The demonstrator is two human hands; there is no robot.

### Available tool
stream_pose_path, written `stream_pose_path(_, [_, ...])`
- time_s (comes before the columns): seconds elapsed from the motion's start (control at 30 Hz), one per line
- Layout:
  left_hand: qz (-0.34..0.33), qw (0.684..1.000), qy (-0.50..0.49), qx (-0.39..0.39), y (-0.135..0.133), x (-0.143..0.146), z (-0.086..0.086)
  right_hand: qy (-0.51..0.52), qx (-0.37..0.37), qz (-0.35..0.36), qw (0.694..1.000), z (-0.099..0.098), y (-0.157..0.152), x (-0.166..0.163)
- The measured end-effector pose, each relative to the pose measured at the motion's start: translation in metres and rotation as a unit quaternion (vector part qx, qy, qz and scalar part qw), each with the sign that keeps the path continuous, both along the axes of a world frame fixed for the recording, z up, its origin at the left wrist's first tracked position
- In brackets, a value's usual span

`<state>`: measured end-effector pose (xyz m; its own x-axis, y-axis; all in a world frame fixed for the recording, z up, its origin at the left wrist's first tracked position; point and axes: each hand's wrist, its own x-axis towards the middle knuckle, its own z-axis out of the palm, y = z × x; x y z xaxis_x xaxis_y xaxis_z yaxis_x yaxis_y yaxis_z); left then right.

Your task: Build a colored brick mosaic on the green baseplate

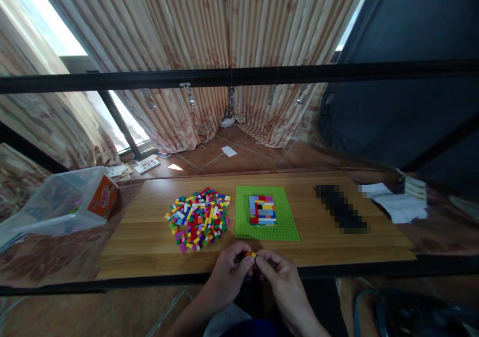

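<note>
My left hand [231, 272] and my right hand [280, 273] meet at the near edge of the wooden table [149, 237]. Their fingertips pinch small orange and yellow bricks [251, 254] between them. Just beyond the hands lies a green baseplate [262, 229] with a flat block of coloured bricks [262, 210] built on its middle. To the left of the plate is a loose pile of several small coloured bricks [198, 217].
A clear plastic tub [56, 202] with an orange box [103, 197] stands at the table's left end. A pixelated dark object [342, 209] and white papers [396, 202] lie on the right. A black bar [239, 75] crosses the view above.
</note>
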<state>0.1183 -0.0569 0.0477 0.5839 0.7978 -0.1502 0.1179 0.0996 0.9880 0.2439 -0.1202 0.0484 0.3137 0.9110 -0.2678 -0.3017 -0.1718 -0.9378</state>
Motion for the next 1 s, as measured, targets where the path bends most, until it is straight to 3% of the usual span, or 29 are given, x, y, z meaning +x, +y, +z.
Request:
stream_pose_path(0.13, [-0.026,0.999,0.003,0.021,0.003,0.007,-0.007,0.052,-0.016,-0.023,0.998,-0.002,-0.002,0.005])
stream_pose_path(0.23, [0.008,0.999,0.024,0.048,0.008,0.009,-0.015,0.072,-0.018,-0.075,0.994,-0.003,0.002,0.022])
stream_pose_path(0.37, [0.069,0.981,0.090,0.159,0.019,0.003,-0.023,-0.055,0.005,-0.179,0.982,-0.014,0.024,0.064])
stream_pose_path(0.43, [0.081,0.964,0.123,0.220,0.024,-0.002,-0.024,-0.134,0.005,-0.192,0.972,-0.021,0.039,0.085])
stream_pose_path(0.6, [0.077,0.939,0.139,0.305,0.029,-0.007,-0.028,-0.256,0.001,-0.137,0.957,-0.032,0.067,0.107])
stream_pose_path(1.0, [0.065,0.940,0.154,0.298,0.026,-0.004,-0.036,-0.373,-0.001,-0.058,0.926,-0.034,0.086,0.114])
